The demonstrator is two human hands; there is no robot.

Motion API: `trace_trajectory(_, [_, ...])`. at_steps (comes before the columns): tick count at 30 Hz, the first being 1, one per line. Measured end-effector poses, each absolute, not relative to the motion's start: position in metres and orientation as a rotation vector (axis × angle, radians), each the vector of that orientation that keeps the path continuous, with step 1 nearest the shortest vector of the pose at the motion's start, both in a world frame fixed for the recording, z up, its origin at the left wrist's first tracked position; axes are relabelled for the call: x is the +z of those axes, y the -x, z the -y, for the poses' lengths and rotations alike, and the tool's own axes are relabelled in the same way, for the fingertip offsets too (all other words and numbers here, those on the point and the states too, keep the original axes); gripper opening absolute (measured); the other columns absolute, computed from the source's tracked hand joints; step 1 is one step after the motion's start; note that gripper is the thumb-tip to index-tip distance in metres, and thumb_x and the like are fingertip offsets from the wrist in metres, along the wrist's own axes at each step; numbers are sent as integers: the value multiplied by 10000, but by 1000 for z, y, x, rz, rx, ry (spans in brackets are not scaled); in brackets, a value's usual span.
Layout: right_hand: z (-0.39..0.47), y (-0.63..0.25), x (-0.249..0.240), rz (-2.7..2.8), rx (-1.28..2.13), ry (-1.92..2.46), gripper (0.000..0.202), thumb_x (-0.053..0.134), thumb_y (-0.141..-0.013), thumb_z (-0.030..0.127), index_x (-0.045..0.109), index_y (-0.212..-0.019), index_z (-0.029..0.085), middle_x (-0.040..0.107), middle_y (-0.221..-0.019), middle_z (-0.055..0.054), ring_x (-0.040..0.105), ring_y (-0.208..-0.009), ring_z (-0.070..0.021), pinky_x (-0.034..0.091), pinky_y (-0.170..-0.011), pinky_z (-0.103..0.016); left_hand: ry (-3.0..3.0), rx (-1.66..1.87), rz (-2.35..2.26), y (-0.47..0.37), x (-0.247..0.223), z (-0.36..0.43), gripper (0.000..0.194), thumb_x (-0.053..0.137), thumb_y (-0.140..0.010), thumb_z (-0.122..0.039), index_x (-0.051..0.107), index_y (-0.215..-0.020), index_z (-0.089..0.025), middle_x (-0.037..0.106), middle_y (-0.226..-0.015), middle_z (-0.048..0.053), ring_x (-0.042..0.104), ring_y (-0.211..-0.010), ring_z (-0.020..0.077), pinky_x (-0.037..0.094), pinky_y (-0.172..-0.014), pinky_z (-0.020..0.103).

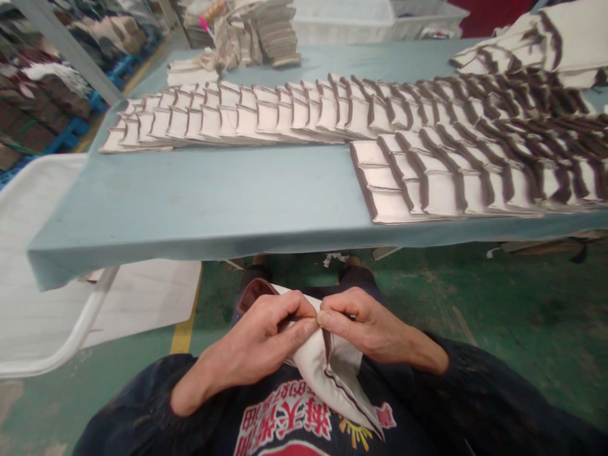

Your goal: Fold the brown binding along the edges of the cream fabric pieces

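Close to my body, above the lap, I hold a folded piece of white fabric with dark brown edging (318, 370). My left hand (266, 329) pinches it between thumb and forefinger. Right against it, thumb tip to thumb tip, my right hand (363, 323) pinches the same spot along the brown trim. A white corner of the piece hangs down over my printed apron, and a reddish-brown part shows beyond my left hand. What lies exactly between the fingertips is hidden.
A table with a pale blue cover (213, 202) stands in front of me. Overlapping rows of white brown-edged pieces (437, 177) lie on it, with a stacked fabric pile (275, 31) behind. White plastic bins (342, 22) are at the back. A white-framed cart (42, 266) stands left.
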State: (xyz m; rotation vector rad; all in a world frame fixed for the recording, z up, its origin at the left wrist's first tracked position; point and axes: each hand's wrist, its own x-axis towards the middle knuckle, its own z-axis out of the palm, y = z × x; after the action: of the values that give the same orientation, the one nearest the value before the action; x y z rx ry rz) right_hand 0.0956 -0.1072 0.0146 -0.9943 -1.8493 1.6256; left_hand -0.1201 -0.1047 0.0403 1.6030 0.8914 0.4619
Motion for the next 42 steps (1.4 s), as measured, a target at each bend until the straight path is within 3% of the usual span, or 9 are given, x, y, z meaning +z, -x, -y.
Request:
trace_trajectory(5, [110,-97,11,1763,1641,1071,510,486,-1019,519,388,-630,205,331,-609,58,301,-544,-88,220,-475,-240,-1611,481,-906,122,41,104,197,521,-1016,-277,639,-910,-161,595,-755,-22,489,-648,105,378,-583,234])
trace_trajectory(13, [113,-94,10,1806,1583,1127,452,464,-1021,438,390,-638,210,337,-607,58,316,-550,-95,238,-493,-243,-1960,404,-941,124,42,105,349,349,-1117,-314,507,-832,-188,526,-747,-31,485,-672,119,375,-655,276])
trace_trajectory(21, [121,-83,7,1793,1277,1214,388,466,-979,291,363,-613,215,350,-565,64,319,-516,-87,236,-495,-248,-2284,456,-949,119,41,108,471,172,-1133,-319,541,-867,-195,609,-788,23,537,-687,164,425,-661,311])
trace_trajectory(33, [126,-55,-6,1443,1161,1290,414,480,-981,338,357,-602,227,327,-567,61,320,-524,-98,253,-481,-242,-1960,687,-1052,99,33,132,334,322,-1095,-233,401,-771,-221,426,-657,-63,392,-550,114,276,-544,296])
trace_trajectory(37, [120,-56,-11,1494,1236,1267,454,514,-997,396,388,-598,218,346,-554,67,313,-517,-94,243,-481,-244,-1797,693,-1169,111,24,127,350,341,-1088,-275,444,-760,-208,444,-670,-50,415,-585,116,305,-565,279])
trace_trajectory(42, [115,-68,-8,1595,1337,1152,380,542,-986,360,469,-648,204,433,-590,56,385,-545,-98,298,-524,-236,-1700,614,-1061,128,17,115,406,344,-1087,-378,424,-729,-204,434,-651,-48,393,-569,108,301,-547,269])
